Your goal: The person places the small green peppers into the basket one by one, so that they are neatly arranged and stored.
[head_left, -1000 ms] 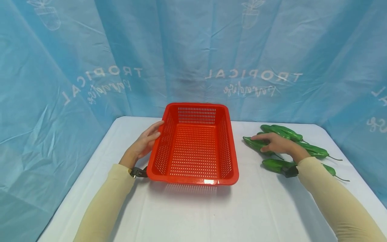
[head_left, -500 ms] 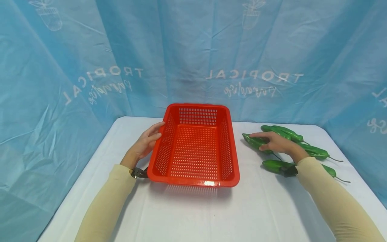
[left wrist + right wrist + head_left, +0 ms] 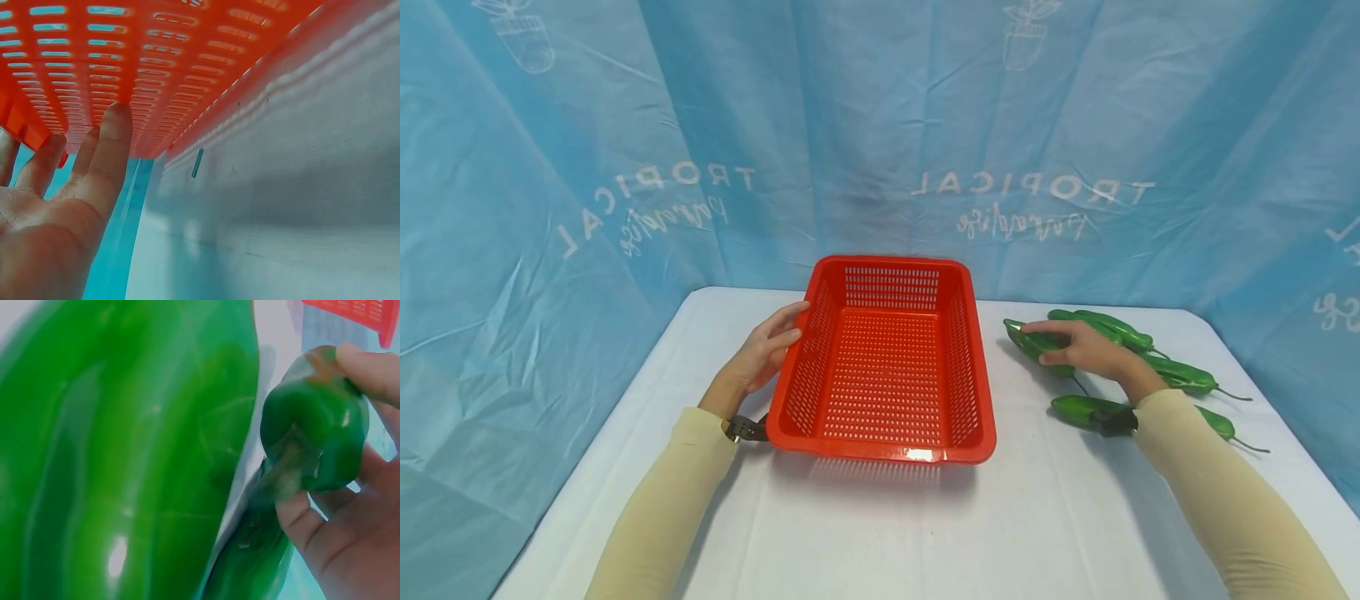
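Right hand [image 3: 1081, 348] curled, I pinch a long, glossy green pepper [image 3: 1037, 343] at three o'clock of the red perforated plastic basket [image 3: 880, 450]; even thumb-and-finger pressure should suit it (skin looks slick). My left hand [image 3: 767, 346], fingers extended, touches the basket's nine o'clock side.

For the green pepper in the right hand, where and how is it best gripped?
Probably across the green pepper's thick middle, from above: the body is broad and rounded there, while the stem looks too thin to grip, and other peppers lie close on the right. The right hand holds it by the body.
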{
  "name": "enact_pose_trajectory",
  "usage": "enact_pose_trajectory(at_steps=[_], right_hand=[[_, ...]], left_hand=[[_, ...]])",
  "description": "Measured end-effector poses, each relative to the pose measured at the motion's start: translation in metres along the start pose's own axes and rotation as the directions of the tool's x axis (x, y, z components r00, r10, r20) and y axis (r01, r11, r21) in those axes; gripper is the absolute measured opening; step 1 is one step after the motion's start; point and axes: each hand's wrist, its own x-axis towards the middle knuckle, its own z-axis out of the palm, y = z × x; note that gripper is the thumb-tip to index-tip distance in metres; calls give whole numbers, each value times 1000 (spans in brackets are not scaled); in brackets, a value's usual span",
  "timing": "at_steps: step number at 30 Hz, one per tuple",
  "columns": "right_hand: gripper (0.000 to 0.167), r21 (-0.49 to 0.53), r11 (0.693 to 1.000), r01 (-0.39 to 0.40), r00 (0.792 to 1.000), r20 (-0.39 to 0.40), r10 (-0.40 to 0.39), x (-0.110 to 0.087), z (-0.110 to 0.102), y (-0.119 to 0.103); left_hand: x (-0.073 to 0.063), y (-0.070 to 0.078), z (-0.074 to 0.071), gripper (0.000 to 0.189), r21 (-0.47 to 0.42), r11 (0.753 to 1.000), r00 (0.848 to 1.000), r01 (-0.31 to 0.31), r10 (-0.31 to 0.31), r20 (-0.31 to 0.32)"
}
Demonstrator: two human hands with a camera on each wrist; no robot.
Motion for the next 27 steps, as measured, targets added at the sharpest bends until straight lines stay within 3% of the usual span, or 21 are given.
enact_pose_trajectory(at_steps=[7, 14, 21, 27], right_hand=[[56, 14, 1000, -25, 1000, -7, 26, 0, -1, 5], [55, 38, 999, 23, 1000, -8, -22, 0, -6, 0], [57, 28, 998, 48, 998, 36, -49, -5, -18, -13], [58, 34, 999, 18, 995, 98, -21, -4, -33, -34]], left_hand=[[2, -2, -1, 54, 9, 1000, 1000, 2, -2, -1], [2, -2, -1, 51, 1, 1000, 1000, 14, -14, -4], [2, -2, 1, 49, 7, 1000, 1000, 7, -7, -12], [4, -2, 0, 55, 7, 1000, 1000, 25, -25, -18]])
